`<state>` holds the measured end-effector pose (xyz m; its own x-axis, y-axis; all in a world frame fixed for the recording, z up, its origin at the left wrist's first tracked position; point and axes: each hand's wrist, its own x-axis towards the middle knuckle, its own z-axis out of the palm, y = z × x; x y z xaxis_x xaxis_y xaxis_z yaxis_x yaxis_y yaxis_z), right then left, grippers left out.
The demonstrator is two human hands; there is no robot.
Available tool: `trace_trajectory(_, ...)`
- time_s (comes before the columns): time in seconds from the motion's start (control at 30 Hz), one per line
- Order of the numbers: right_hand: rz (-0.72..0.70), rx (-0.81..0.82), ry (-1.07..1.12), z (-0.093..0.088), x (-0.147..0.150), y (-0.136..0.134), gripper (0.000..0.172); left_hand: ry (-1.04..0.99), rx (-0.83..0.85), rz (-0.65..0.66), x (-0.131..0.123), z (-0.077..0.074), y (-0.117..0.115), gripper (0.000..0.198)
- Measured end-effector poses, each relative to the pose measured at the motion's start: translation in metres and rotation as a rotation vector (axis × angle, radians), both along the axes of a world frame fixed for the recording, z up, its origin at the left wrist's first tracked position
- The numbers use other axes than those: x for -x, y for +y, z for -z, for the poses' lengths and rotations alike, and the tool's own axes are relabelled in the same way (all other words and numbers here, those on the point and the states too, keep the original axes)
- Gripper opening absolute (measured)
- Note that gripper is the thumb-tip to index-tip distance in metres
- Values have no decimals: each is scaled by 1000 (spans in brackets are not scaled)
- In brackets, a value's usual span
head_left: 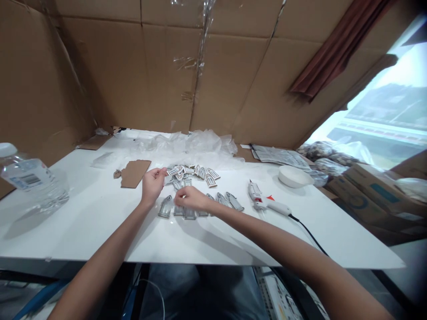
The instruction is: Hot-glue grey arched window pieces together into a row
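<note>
My left hand (153,184) reaches to the edge of a pile of small white arch-shaped tags with dark print (193,171), its fingertips at the nearest tag. My right hand (190,198) hangs just in front of that pile, above a row of grey arch-shaped pieces (233,201), partly covering some of them. Whether either hand pinches a piece is hard to see. To the left of my left hand lie a flat cardboard cut-out (135,173) and a small brown piece (117,174).
A hot glue gun (263,198) lies on the white table (83,222), its black cord running off the front edge. Also there are a white bowl (293,176), printed papers (280,156), crumpled plastic wrap (187,144) and a water bottle (26,175). Cardboard walls stand behind.
</note>
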<state>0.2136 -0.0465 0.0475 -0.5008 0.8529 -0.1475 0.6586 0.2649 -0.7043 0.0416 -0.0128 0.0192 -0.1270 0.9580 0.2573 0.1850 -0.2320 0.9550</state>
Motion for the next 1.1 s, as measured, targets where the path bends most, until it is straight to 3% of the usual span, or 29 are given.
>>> trace_trajectory(0.2, 39, -48, -21, 1, 23, 0, 21, -16, -68, 14, -4, -4, -7, 33)
trace_trajectory(0.47, 76, 37, 230, -20, 12, 4, 19, -3, -100, 115, -12, -11, -17, 36)
trace_trajectory(0.7, 140, 19, 215, -28, -2, 12, 27, 7, -65, 125, -15, -11, -18, 36)
trace_trajectory(0.9, 171, -182, 28, -34, -24, 30, 26, -19, -40, 125, -16, -9, -18, 37)
trace_trajectory(1.0, 229, -351, -125, -30, -35, 38, 24, -38, -44, 118, -14, -7, -16, 38)
trace_trajectory(1.1, 199, -462, -281, -21, -41, 37, 23, -50, -49, 121, -13, -4, -14, 38)
